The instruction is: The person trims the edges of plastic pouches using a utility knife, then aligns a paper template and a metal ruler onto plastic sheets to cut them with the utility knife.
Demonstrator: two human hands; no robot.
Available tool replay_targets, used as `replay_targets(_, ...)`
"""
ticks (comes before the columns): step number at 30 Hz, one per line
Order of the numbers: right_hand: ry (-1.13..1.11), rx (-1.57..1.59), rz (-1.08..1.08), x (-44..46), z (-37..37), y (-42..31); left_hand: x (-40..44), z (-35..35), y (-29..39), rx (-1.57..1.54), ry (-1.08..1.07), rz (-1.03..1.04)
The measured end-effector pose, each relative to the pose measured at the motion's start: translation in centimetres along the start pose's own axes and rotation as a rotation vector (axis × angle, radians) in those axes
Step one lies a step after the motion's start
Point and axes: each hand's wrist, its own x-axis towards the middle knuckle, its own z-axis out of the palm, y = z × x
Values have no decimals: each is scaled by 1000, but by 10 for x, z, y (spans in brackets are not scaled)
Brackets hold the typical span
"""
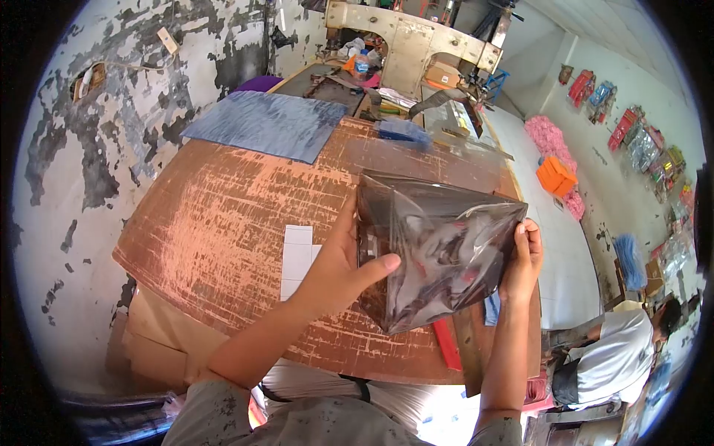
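Note:
A glossy plastic bag (446, 256), dark and see-through in parts, is held up in front of me above the worn brown table (223, 215). My left hand (346, 260) grips its left side, with the thumb lying across the front and the fingers hidden behind. At the bag's right edge my right hand (523, 260) pinches it between thumb and curled fingers. Reflections cover the plastic, so I cannot make out what is inside, if anything. White paper pieces (297, 256) lie on the table beside my left forearm.
Toward the back left lies a blue-grey sheet (271, 123). A red strip (447, 344) sits near the front edge. Behind the table stands a large cream machine (413, 44). On the right, an orange bundle (556, 176) rests by pink material (550, 141), and another person (613, 357) sits lower down.

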Motion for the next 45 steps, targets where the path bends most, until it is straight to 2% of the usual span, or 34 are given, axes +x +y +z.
replay_targets(8,23,48,68,1,-6,12,0,18,9,42,-111,89)
replay_targets(17,-37,65,67,4,-17,18,-1,22,5,-41,-102,88)
replay_targets(21,10,63,18,1,-11,-2,2,13,2,27,-79,64)
replay_targets(23,0,51,-22,-1,-12,-10,3,11,3,-99,-56,-4)
replay_targets(29,10,42,-78,-9,-7,-34,3,10,9,-185,-84,-25)
replay_targets(39,18,13,-102,-14,1,-45,2,8,8,-217,-121,-35)
replay_targets(45,-12,18,-101,-11,-9,-38,4,9,10,-186,-136,32)
